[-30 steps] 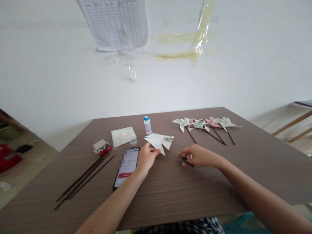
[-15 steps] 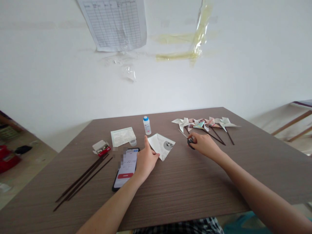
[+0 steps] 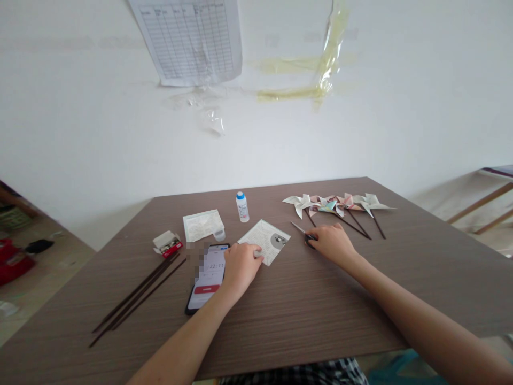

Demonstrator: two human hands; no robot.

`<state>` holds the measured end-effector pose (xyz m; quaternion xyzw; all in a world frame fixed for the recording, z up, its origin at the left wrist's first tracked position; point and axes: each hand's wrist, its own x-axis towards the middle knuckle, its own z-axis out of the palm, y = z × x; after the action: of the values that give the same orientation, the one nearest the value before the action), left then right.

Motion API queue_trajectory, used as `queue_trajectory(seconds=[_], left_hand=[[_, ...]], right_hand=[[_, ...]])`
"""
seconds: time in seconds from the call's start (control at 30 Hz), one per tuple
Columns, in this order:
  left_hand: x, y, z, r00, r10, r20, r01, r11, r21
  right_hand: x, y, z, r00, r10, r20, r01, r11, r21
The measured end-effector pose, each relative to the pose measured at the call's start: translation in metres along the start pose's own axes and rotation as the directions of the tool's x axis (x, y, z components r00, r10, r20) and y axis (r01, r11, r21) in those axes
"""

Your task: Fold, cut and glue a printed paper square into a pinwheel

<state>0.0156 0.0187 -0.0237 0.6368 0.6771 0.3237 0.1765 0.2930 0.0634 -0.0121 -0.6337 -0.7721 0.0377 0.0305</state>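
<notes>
My left hand (image 3: 242,266) is closed on the left corner of a square printed paper sheet (image 3: 266,235), which lies turned like a diamond on the table. The fingers are bent and hide that corner. A round grey picture shows near the sheet's right corner. To the right of the sheet, my right hand (image 3: 332,243) grips a pair of scissors (image 3: 309,238) by dark handles. Their blades point up and left, apart from the paper. A phone (image 3: 207,283) with a timer on its screen lies beside my left hand.
Behind the sheet stands a white bottle with a blue cap (image 3: 242,207). More paper sheets (image 3: 203,225), a small clear cap (image 3: 219,235), a red-and-white box of pins (image 3: 167,244) and dark sticks (image 3: 136,297) lie left. Several paper pinwheels (image 3: 336,204) on sticks lie at the back right.
My left hand's raised index finger has come down and bent over the paper, whose printed face now shows more fully. The right hand has shifted slightly left with the scissors.
</notes>
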Motion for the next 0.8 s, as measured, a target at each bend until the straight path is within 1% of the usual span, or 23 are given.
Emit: queue_trajectory(seconds=[0.03, 0.1, 0.17, 0.23, 0.37, 0.5, 0.57, 0.67, 0.73, 0.8], left_hand=[[0.0, 0.001, -0.001, 1.0, 0.0, 0.009, -0.001, 1.0, 0.03], [-0.001, 0.004, -0.003, 0.998, 0.011, 0.065, -0.021, 0.987, 0.157], [-0.001, 0.008, -0.006, 0.987, 0.025, 0.161, -0.076, 0.946, 0.316], [-0.001, 0.012, -0.011, 0.968, 0.036, 0.248, -0.135, 0.91, 0.392], [0.001, 0.013, -0.022, 0.934, 0.061, 0.352, -0.204, 0.899, 0.387], [0.005, 0.007, -0.03, 0.9, 0.124, 0.419, -0.275, 0.905, 0.324], [0.007, 0.004, -0.033, 0.894, 0.161, 0.419, -0.295, 0.914, 0.278], [0.011, 0.002, -0.035, 0.914, 0.207, 0.349, -0.299, 0.925, 0.235], [0.012, 0.004, -0.035, 0.922, 0.227, 0.312, -0.304, 0.926, 0.223], [0.011, 0.007, -0.035, 0.92, 0.222, 0.323, -0.302, 0.927, 0.224]], right_hand=[[0.0, -0.001, -0.001, 1.0, 0.002, 0.005, -0.002, 1.0, -0.002], [-0.002, -0.003, -0.002, 1.0, 0.006, 0.018, -0.006, 1.0, -0.01], [-0.003, -0.005, -0.003, 1.0, 0.012, 0.026, -0.011, 1.0, -0.024], [-0.004, -0.006, -0.003, 0.999, 0.012, 0.036, -0.011, 0.999, -0.035], [-0.004, -0.007, -0.002, 0.998, 0.0, 0.062, 0.002, 1.0, -0.029], [-0.002, -0.002, -0.001, 0.999, -0.016, 0.045, 0.014, 0.999, 0.04], [-0.001, 0.0, 0.001, 1.0, -0.006, -0.005, 0.006, 0.995, 0.105], [0.001, 0.001, 0.006, 0.991, 0.023, -0.136, 0.012, 0.968, 0.249], [0.001, -0.003, 0.011, 0.972, 0.017, -0.234, 0.067, 0.935, 0.347], [0.0, -0.011, 0.018, 0.951, -0.011, -0.308, 0.139, 0.906, 0.399]])
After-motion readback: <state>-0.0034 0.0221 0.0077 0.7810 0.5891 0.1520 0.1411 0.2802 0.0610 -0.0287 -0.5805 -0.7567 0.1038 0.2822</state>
